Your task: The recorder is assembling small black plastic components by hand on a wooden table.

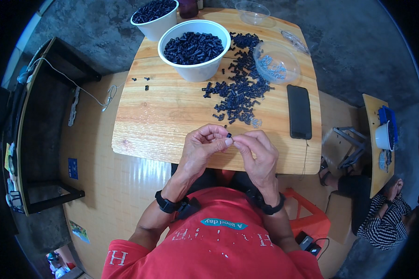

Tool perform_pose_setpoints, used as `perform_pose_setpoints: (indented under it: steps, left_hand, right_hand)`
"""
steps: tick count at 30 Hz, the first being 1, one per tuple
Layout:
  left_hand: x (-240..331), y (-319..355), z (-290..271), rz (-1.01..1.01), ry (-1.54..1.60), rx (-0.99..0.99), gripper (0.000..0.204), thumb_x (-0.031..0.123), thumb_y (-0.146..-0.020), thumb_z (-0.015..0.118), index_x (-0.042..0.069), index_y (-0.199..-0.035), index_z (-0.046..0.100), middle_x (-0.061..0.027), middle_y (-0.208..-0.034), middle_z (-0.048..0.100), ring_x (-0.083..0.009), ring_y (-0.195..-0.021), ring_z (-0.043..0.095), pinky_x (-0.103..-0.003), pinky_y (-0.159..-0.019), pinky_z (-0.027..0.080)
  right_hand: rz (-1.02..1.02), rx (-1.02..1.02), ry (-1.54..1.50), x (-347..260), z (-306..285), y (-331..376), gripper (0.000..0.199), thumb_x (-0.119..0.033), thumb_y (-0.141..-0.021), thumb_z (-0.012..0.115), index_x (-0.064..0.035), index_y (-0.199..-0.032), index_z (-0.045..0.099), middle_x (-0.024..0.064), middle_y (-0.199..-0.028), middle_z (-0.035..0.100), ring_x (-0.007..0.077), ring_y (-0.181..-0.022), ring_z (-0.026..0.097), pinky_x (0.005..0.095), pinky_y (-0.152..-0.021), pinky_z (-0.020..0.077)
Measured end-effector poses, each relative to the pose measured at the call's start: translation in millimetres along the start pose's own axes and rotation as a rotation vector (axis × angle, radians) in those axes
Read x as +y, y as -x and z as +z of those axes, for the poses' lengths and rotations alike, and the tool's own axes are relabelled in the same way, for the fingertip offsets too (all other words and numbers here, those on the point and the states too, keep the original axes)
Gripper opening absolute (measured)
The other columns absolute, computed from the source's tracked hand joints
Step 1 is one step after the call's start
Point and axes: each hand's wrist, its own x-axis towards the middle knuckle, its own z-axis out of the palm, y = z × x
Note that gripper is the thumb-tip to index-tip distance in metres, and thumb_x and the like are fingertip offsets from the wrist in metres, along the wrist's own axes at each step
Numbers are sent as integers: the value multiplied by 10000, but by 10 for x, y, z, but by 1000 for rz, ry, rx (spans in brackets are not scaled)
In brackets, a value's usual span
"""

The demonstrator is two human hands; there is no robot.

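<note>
Just over the table's near edge, my left hand (pixel 198 148) pinches a small black plastic piece (pixel 229 135) between thumb and fingers. My right hand (pixel 260 154) meets it from the right, its thumb and forefinger pressed together at the piece; whatever they hold is too small to make out. Beyond my hands spreads a loose pile of similar black plastic pieces (pixel 239 95). A few small silvery metal parts (pixel 256 123) lie at the pile's near end. More of these sit inside a clear round plastic tub (pixel 288 74) to the right.
A white bucket (pixel 195 72) full of black pieces stands on the wooden table (pixel 158 121), with a second white bucket (pixel 160 29) behind it. A black phone (pixel 300 111) lies at the right. Another person (pixel 384 223) sits at a small table (pixel 375 153) far right.
</note>
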Motion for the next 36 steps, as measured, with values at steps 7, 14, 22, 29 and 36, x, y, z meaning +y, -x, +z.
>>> perform_pose_setpoints:
  steps: [7, 14, 22, 29, 36]
  left_hand:
    - [2, 94, 50, 82, -218, 68, 178, -23, -810, 711, 3, -981, 671, -44, -879, 679, -99, -805, 630, -227, -748, 521]
    - [-8, 109, 83, 234, -405, 107, 147, -38, -807, 702, -3, -950, 690, -39, -853, 668, -100, -834, 629, -230, -737, 511]
    - [76, 118, 156, 498, -803, 99, 161, -68, -763, 708, 3, -905, 688, -82, -873, 677, -158, -827, 653, -263, -726, 515]
    - [59, 122, 165, 567, -858, 129, 169, -88, -745, 704, 1, -887, 681, -89, -846, 682, -175, -787, 659, -274, -703, 520]
    - [37, 111, 140, 543, -847, 168, 164, -92, -751, 681, 4, -884, 667, -114, -819, 673, -212, -746, 668, -292, -643, 514]
  right_hand:
    - [120, 59, -107, -41, -19, -35, 87, -31, -822, 693, -29, -909, 702, 94, -818, 633, 215, -743, 640, 303, -639, 500]
    - [71, 34, -88, -45, 17, -28, 95, -34, -815, 697, -30, -910, 698, 91, -813, 628, 219, -741, 638, 309, -637, 501]
    - [-60, 27, 89, -22, 11, -14, 93, -46, -809, 695, -30, -900, 687, 94, -812, 608, 248, -721, 624, 339, -618, 495]
    - [12, 78, 66, -104, 106, 45, 95, -26, -803, 682, -25, -897, 671, 99, -801, 600, 260, -729, 621, 343, -611, 491]
    - [-150, 65, 245, -60, 205, 143, 235, 19, -767, 652, -2, -999, 675, 102, -817, 592, 252, -724, 610, 349, -605, 498]
